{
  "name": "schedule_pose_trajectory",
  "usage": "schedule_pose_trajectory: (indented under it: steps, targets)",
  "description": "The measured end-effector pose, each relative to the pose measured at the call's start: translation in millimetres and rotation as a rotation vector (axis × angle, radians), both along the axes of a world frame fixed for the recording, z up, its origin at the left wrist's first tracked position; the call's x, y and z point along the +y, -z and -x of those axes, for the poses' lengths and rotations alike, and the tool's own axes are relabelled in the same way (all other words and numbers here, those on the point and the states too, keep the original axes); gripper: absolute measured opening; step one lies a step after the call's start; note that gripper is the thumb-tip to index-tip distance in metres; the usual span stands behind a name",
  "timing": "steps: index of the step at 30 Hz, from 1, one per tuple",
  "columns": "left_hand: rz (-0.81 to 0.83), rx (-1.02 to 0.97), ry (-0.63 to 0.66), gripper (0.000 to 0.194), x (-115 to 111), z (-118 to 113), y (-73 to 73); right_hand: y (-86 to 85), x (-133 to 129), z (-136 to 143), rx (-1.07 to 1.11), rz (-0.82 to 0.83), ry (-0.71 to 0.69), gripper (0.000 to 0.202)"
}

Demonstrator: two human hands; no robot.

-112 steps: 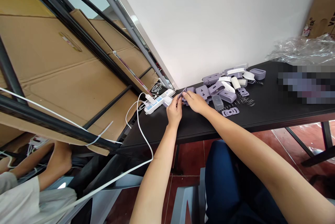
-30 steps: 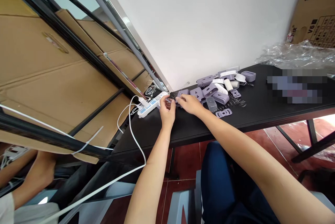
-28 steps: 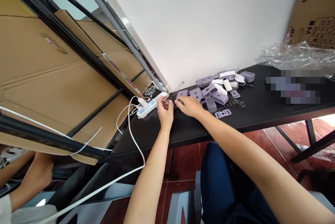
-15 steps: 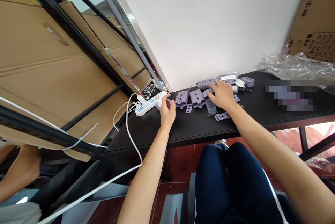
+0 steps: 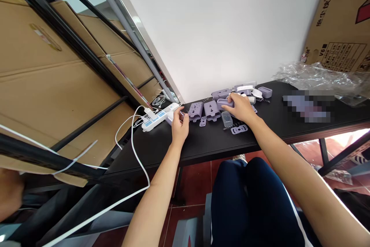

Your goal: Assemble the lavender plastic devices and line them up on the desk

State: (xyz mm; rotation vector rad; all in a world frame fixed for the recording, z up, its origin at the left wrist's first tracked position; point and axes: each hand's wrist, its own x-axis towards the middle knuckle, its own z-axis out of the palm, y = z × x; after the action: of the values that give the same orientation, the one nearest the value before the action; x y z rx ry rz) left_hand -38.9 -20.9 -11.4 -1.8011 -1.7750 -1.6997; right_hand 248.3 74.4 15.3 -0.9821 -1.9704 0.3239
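My left hand (image 5: 180, 126) is at the left end of a row of purple plastic parts, beside the power strip. Its fingers are curled together; what lies in them is too small to make out. With thumb and fingers, my right hand (image 5: 241, 107) grips a purple oval plastic cup (image 5: 224, 104). Between the hands lie two purple plastic housings, one on the left (image 5: 195, 111) and one on the right (image 5: 212, 110). Nearer to me are a clear plastic box (image 5: 227, 119), a flat purple slotted plate (image 5: 239, 129) and scattered small screws.
A white power strip (image 5: 160, 117) with plugs and cables lies on the black table (image 5: 202, 145). Behind my right hand are white brush-like pieces (image 5: 245, 88) and another purple oval cup (image 5: 265, 92). Clear plastic wrap (image 5: 320, 77) and a cardboard box (image 5: 338, 35) are at right.
My right hand has drawn back a little from the rear parts and closed round the purple oval cup. The left hand stays near the power strip. The whole view has shifted slightly.
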Motion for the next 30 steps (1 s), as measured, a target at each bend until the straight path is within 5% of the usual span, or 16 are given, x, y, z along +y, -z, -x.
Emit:
schedule_pose_trajectory:
  steps: [5, 10, 30]
  targets:
    - [-0.06, 0.099, 0.052, 0.037, -3, -14, -3.3, -4.2, 1, 8, 0.644, 0.441, -0.196, 0.042]
    - [-0.206, 0.272, 0.053, 0.038, -3, -35, -0.4, -11.1, -2, 9, 0.95, 0.751, -0.437, 0.041]
    - [-0.213, 0.325, 0.029, 0.038, -4, -38, 1.6, -10.9, -8, 8, 0.868, 0.867, -0.588, 0.023]
